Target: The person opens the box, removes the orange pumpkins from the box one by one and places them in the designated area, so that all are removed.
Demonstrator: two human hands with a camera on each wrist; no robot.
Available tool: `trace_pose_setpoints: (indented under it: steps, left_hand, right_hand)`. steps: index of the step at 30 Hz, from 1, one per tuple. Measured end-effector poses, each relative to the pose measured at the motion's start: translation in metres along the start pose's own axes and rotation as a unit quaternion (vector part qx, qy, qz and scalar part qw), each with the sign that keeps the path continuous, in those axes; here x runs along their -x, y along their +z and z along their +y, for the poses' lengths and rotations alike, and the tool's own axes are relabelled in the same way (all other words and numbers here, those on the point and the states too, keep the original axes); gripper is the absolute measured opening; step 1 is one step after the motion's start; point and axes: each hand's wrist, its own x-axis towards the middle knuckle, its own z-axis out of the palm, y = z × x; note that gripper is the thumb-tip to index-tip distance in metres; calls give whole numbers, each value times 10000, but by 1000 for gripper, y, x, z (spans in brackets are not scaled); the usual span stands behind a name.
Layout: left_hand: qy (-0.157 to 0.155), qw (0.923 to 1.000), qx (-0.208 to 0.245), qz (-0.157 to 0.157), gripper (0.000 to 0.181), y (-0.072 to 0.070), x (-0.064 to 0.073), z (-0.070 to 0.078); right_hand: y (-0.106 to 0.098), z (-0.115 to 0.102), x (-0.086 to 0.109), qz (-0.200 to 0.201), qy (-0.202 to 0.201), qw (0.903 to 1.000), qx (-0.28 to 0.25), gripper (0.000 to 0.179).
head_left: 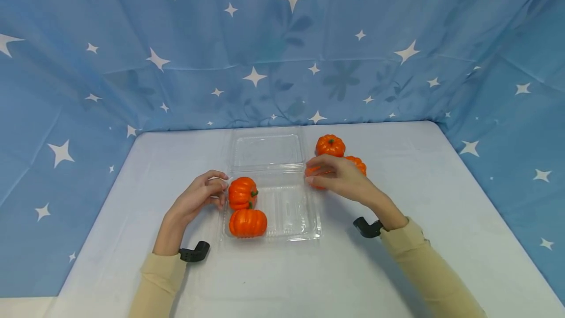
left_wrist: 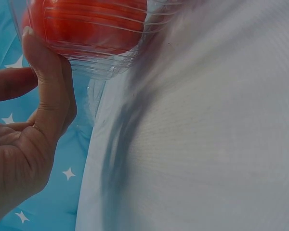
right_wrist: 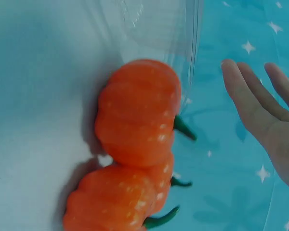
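Two small orange toy pumpkins, one at the back (head_left: 242,193) and one in front (head_left: 248,223), lie on their sides in the left half of a clear plastic clamshell box (head_left: 287,234). My left hand (head_left: 204,191) is at the box's left side; in the left wrist view a fingertip (left_wrist: 31,41) touches its outer wall. My right hand (head_left: 337,176) hovers over three more pumpkins right of the box, with relaxed fingers and nothing held. In the right wrist view the nearest pumpkin (right_wrist: 139,113) stands apart from the fingers (right_wrist: 245,96).
The box's lid (head_left: 267,151) lies folded back toward the far edge of the white-covered table (head_left: 397,161). A blue star-patterned curtain (head_left: 282,53) hangs behind and along the sides. Each wrist wears a black band.
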Motion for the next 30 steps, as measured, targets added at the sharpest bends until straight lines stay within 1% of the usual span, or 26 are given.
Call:
trace_pose_setpoints:
  steps: [5,9,12,19,22,30]
  left_hand:
    - [-5,10000,-12,20,35,-1,1,0]
    - [18,10000,-10,3,35,-1,1,0]
    - [22,10000,-2,-23,36,-2,0,-1]
    - [25,10000,7,-1,37,-3,0,-2]
    - [19,10000,9,-25,37,-2,0,-2]
    - [26,10000,25,-43,36,-2,-1,-1]
  right_hand:
    - [6,-14,-6,-432,-119,9985,310,42]
    - [14,-28,-12,-751,-173,9942,744,45]
    - [21,-36,-16,-957,-182,9905,966,46]
    - [34,-50,-28,-1374,-251,9828,1205,49]
    - [39,-54,-35,-1465,-266,9804,1292,49]
    - [48,-63,-53,-1629,-154,9745,1534,54]
